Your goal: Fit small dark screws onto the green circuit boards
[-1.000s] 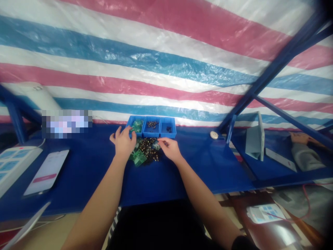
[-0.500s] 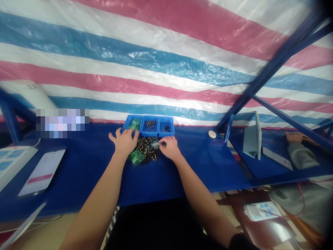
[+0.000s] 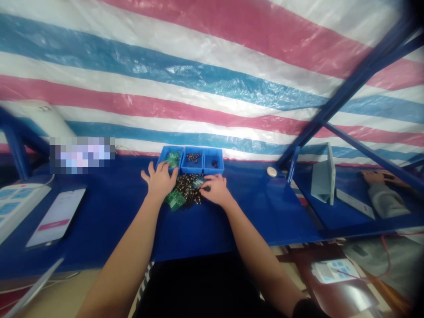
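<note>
Well, two bare hands, both placed just in front of one blue three-compartment tray on a blue workbench. Directly in front of the tray, a single loose heap of brass-coloured connectors and green terminal blocks, set between the hands and well back from the bench's front edge. Left hand open, five fingers spread, just beside the heap, nothing gripped. Right hand curled at the heap's other side, fingertips at its edge; any grip there impossible to tell. Within the tray, green blocks in the left compartment, small dark-and-brass parts in the middle one, a few dark pieces in the right one. Left of the tray, one phone and one white power strip. Right of it, one round white fitting, one upright pale blue folder, and, well apart, a co-worker's hand and grey sleeve.
</note>
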`<state>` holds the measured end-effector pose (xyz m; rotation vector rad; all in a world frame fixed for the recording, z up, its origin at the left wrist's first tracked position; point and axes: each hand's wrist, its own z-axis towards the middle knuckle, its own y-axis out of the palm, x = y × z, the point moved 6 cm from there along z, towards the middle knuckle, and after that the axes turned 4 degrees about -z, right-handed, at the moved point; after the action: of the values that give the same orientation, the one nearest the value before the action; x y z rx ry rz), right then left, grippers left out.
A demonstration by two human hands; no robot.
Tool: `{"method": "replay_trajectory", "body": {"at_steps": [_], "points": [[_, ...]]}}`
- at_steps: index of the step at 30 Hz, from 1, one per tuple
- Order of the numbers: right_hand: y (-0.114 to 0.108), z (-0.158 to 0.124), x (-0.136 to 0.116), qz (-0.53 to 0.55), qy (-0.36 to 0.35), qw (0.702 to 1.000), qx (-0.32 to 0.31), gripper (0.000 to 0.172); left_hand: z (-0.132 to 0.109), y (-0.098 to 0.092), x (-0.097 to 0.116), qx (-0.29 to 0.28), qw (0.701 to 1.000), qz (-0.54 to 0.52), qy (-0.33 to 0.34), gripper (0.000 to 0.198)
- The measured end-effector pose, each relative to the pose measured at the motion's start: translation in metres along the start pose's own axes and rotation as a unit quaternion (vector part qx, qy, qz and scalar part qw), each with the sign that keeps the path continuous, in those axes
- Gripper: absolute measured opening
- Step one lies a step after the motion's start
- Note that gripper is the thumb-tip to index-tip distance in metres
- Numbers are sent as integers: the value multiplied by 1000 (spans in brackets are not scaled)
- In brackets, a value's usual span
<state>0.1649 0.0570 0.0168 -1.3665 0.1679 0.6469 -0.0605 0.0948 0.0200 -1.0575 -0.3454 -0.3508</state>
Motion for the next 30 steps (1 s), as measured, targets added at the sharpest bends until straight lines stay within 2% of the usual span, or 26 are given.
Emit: {"method": "replay_trajectory", "body": {"at_steps": [4,10,15,20,23,27,30], "points": [[3,0,0,-6,1,1000,-6,12,-2,-7,5,31,999,5,6,45],[9,-2,-3,-15,27,999,23,6,-10,-22,26,93,989,-83,82,22],[2,-2,-10,-8,10,997,73,5,-26,-20,45,68,972,-141,173,17],[-8,1,-5,47,11,992,116,3,-37,-7,60,-19,955,-162,249,20],[-13,1,1,107,9,983,149,8,-39,-1,64,-41,951,-158,263,21],[-18,2,6,134,3,980,146,13,-38,0,63,-36,955,-149,256,22],[-23,3,16,143,32,981,128,14,-37,-4,60,-23,959,-143,243,22]]}}
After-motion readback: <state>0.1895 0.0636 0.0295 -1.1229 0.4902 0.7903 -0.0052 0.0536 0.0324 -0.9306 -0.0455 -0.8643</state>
